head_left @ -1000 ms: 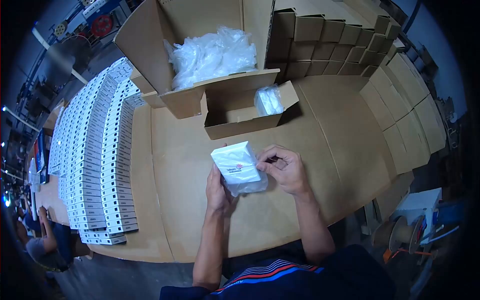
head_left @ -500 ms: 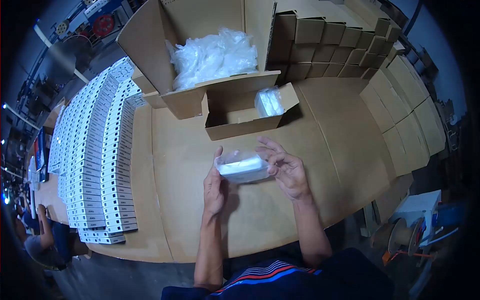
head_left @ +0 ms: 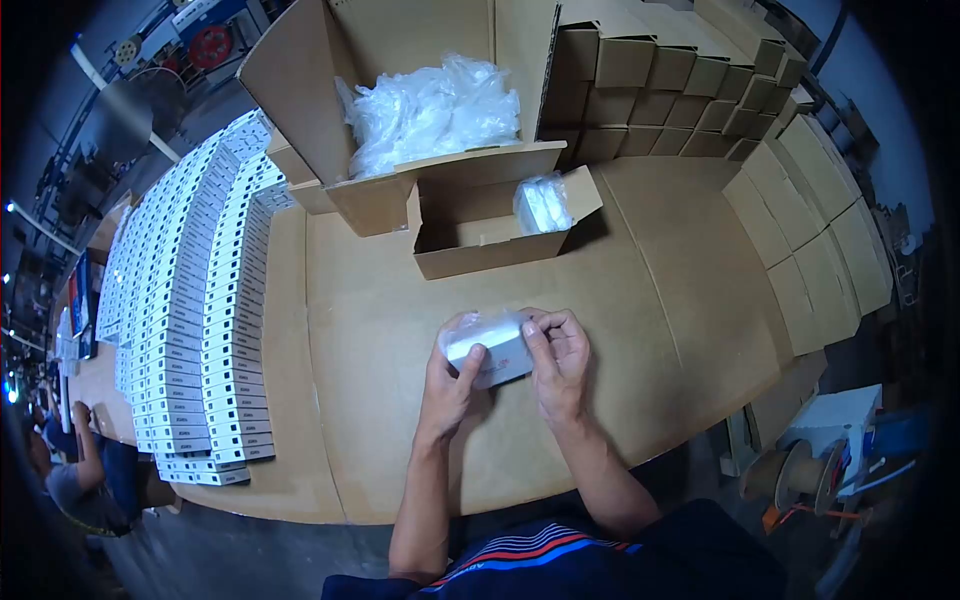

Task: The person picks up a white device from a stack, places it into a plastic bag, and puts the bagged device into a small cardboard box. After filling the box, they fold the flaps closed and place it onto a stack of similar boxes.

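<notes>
A small white box in a clear plastic bag (head_left: 500, 357) is held above the cardboard-covered table (head_left: 400, 460). My left hand (head_left: 450, 385) grips its left end, thumb across the front face. At the right end, the fingers of my right hand (head_left: 560, 365) pinch the bag's edge and the box's corner. Just beyond my hands stands an open brown carton (head_left: 490, 260) with a few bagged white boxes (head_left: 543, 205) at its right end.
Behind the carton, a large open box (head_left: 365, 208) holds a heap of clear plastic bags (head_left: 435, 115). Long stacks of white boxes (head_left: 235, 340) line the left side. Brown cartons (head_left: 670, 100) are piled at the back right, with more cartons (head_left: 810, 240) along the right. A person (head_left: 90, 480) sits far left.
The bagged box has tilted, showing more of its front face. My left thumb has moved onto its front, and my right fingers have closed in on its right end.
</notes>
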Demonstrator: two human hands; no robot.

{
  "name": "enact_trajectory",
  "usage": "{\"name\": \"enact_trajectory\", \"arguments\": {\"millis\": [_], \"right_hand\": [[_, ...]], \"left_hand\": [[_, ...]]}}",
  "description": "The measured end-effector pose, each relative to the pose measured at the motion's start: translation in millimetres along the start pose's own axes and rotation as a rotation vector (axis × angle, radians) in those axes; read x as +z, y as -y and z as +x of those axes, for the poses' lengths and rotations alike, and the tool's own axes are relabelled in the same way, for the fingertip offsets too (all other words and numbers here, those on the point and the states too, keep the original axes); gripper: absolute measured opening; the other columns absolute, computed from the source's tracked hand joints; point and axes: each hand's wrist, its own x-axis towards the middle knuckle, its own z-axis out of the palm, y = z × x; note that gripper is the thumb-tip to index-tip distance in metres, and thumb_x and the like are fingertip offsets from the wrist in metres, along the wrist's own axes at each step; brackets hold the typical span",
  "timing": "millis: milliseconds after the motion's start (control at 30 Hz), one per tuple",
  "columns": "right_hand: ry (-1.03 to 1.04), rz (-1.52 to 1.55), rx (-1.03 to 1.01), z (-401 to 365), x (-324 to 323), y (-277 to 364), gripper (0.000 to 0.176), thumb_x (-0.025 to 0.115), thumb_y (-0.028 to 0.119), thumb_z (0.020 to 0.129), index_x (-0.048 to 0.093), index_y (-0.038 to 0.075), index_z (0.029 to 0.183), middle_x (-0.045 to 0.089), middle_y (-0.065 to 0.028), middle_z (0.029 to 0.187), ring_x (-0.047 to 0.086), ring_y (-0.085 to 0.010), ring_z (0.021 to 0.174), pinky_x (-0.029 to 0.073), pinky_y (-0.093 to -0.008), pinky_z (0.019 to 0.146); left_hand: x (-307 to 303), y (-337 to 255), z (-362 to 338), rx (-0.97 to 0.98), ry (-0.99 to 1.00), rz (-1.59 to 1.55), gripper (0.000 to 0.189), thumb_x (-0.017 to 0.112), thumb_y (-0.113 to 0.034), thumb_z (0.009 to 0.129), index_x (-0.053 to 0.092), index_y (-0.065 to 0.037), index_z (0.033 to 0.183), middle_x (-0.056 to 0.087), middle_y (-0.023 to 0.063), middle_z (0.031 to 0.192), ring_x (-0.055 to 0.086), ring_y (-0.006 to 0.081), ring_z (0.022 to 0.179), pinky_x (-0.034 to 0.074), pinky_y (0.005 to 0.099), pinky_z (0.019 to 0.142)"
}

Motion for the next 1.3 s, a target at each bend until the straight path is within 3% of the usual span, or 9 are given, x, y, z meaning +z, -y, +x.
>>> {"name": "enact_trajectory", "arguments": {"millis": [400, 500, 633, 733, 867, 967, 1100, 1133, 1300], "right_hand": [[0.223, 0.039, 0.122, 0.6, -22.9, 11.6, 0.023, 0.076, -0.003, 0.090, 0.059, -0.002, 0.105, 0.068, -0.0251, 0.126, 0.066, -0.0163, 0.108, 0.056, -0.0305, 0.094], [0.248, 0.020, -0.021, -1.9, -7.4, 10.2, 0.025, 0.079, -0.002, 0.088, 0.061, -0.002, 0.104, 0.070, -0.0240, 0.122, 0.065, -0.0128, 0.102, 0.055, -0.0254, 0.086], [0.138, -0.263, 0.145, -5.1, -16.9, 6.5, 0.022, 0.076, 0.001, 0.093, 0.060, -0.002, 0.107, 0.077, -0.0178, 0.103, 0.069, -0.0101, 0.087, 0.055, -0.0217, 0.075], [0.134, -0.151, 0.152, -2.3, -15.7, 13.8, 0.019, 0.072, 0.001, 0.096, 0.061, -0.004, 0.111, 0.078, -0.0156, 0.095, 0.072, -0.0127, 0.086, 0.058, -0.0238, 0.076], [0.063, -0.006, 0.069, -4.2, 0.5, 33.0, 0.018, 0.069, 0.001, 0.097, 0.069, -0.003, 0.115, 0.075, -0.0201, 0.115, 0.071, -0.0174, 0.102, 0.058, -0.0284, 0.086], [0.452, -0.237, -0.131, 0.6, -18.4, 25.5, 0.021, 0.070, -0.008, 0.092, 0.073, -0.002, 0.111, 0.072, -0.0208, 0.121, 0.069, -0.0287, 0.114, 0.054, -0.0350, 0.101], [0.441, -0.605, -0.122, 5.7, -9.5, 44.3, 0.031, 0.082, -0.002, 0.081, 0.077, 0.002, 0.111, 0.077, -0.0144, 0.109, 0.073, -0.0224, 0.104, 0.057, -0.0314, 0.091], [0.461, -0.626, -0.097, 8.4, -9.9, 48.9, 0.034, 0.085, 0.002, 0.079, 0.077, 0.002, 0.112, 0.078, -0.0136, 0.103, 0.075, -0.0195, 0.095, 0.058, -0.0309, 0.082], [0.495, -0.723, -0.030, 11.5, -9.8, 60.0, 0.030, 0.083, 0.008, 0.082, 0.074, 0.001, 0.110, 0.076, -0.0160, 0.104, 0.075, -0.0309, 0.096, 0.058, -0.0367, 0.084]], "left_hand": [[10.0, -7.8, 0.2, 0.102, -0.148, -0.186, 0.032, 0.055, -0.033, 0.109, 0.067, -0.004, 0.104, 0.068, 0.0035, 0.102, 0.059, 0.0118, 0.098, 0.047, 0.0289, 0.091], [10.9, -1.7, 1.7, 0.163, -0.218, -0.114, 0.032, 0.054, -0.032, 0.110, 0.066, -0.003, 0.104, 0.067, 0.0025, 0.098, 0.058, 0.0113, 0.094, 0.048, 0.0291, 0.087], [19.5, -2.3, -0.3, 0.263, -0.318, 0.097, 0.031, 0.050, -0.026, 0.111, 0.063, 0.000, 0.101, 0.063, 0.0021, 0.089, 0.055, 0.0103, 0.086, 0.047, 0.0283, 0.078], [24.9, -10.2, -3.2, 0.283, -0.361, 0.192, 0.031, 0.049, -0.024, 0.111, 0.063, 0.001, 0.099, 0.062, 0.0028, 0.086, 0.055, 0.0106, 0.085, 0.047, 0.0284, 0.077], [26.3, -7.2, 2.2, 0.260, -0.387, 0.179, 0.031, 0.049, -0.024, 0.111, 0.064, 0.002, 0.099, 0.063, 0.0031, 0.085, 0.055, 0.0112, 0.082, 0.047, 0.0291, 0.075], [24.4, -7.2, 3.7, 0.274, -0.401, 0.162, 0.031, 0.050, -0.023, 0.111, 0.066, 0.002, 0.101, 0.064, 0.0035, 0.086, 0.056, 0.0108, 0.082, 0.047, 0.0287, 0.074], [25.1, -12.0, 2.0, 0.267, -0.368, 0.092, 0.030, 0.050, -0.022, 0.111, 0.067, 0.002, 0.116, 0.066, 0.0054, 0.087, 0.059, 0.0088, 0.081, 0.047, 0.0252, 0.072], [24.1, -14.0, 1.9, 0.267, -0.363, 0.064, 0.030, 0.050, -0.022, 0.111, 0.066, 0.002, 0.121, 0.067, 0.0059, 0.087, 0.060, 0.0083, 0.080, 0.047, 0.0242, 0.072], [16.6, -19.9, -3.2, 0.213, -0.336, 0.008, 0.037, 0.052, -0.021, 0.110, 0.052, -0.004, 0.143, 0.061, 0.0003, 0.078, 0.056, 0.0047, 0.069, 0.044, 0.0224, 0.060]]}}
